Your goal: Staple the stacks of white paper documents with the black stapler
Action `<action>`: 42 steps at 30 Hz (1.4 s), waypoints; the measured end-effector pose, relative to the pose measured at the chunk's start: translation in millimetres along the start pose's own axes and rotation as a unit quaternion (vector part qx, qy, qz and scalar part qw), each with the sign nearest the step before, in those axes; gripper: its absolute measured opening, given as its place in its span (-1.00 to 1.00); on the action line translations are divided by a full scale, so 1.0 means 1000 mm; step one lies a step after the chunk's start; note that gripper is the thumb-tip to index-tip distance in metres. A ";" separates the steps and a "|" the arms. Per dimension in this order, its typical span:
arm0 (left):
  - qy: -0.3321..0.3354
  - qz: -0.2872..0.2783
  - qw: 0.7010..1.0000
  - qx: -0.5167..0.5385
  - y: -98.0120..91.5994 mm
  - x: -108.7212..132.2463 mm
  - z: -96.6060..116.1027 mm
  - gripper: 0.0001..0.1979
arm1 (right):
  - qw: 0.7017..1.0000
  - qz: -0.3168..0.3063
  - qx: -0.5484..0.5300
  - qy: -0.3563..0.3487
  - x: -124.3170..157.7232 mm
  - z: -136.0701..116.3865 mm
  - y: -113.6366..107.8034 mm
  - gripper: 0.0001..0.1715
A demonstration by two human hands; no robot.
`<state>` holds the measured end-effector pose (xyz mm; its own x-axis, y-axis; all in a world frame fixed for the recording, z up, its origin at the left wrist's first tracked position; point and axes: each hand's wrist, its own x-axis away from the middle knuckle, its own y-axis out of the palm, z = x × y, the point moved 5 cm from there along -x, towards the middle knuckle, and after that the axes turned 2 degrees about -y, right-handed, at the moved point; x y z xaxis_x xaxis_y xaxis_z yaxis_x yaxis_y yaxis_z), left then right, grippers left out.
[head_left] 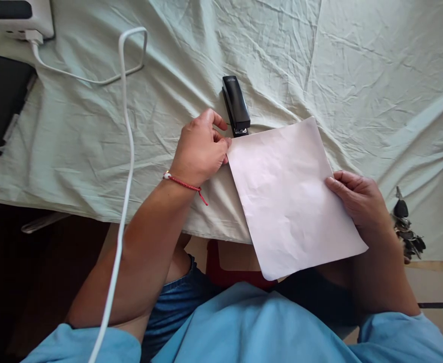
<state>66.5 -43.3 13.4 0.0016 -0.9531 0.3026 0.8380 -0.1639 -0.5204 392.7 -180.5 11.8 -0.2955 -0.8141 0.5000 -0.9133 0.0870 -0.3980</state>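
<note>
A white sheet of paper (289,196) is held between my two hands, its lower part reaching past the table's front edge. My left hand (204,146) pinches the sheet's upper left corner. On the paper's right edge, my right hand (357,199) grips with the thumb on top and the fingers underneath, partly hidden. Just beyond the top edge of the sheet lies a black stapler (237,103), close to my left fingertips. Its near end almost meets the paper; whether they touch I cannot tell.
A wrinkled pale green cloth (281,60) covers the table. A white cable (128,146) runs from a white device (36,15) down past my left arm. At the left lies a black flat case (2,101). A bunch of keys (406,229) sits beyond my right wrist.
</note>
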 end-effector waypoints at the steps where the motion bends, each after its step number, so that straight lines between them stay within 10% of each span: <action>1: 0.005 0.007 1.000 -0.005 0.000 -0.001 -0.001 -0.73 | 1.000 0.002 0.000 -0.003 0.000 -0.001 0.000 -0.62; 10: 0.084 0.061 0.992 -0.076 -0.003 -0.014 -0.009 -0.78 | 1.000 0.022 -0.012 0.005 0.001 -0.002 0.001 -0.56; 20: 0.122 0.079 0.983 -0.115 -0.005 0.010 0.015 -0.24 | 0.999 0.032 -0.023 0.013 -0.001 0.001 -0.002 -0.53; 42: 0.142 0.056 0.987 -0.054 -0.004 0.011 0.008 -0.28 | 0.994 0.066 -0.078 0.024 0.000 -0.001 -0.005 -0.60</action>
<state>67.7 -51.2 25.3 -0.0744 -0.9972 0.0108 0.7780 -0.0649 -0.6249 396.5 -180.6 14.7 -0.4246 -0.7620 0.4890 -0.8973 0.2820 -0.3396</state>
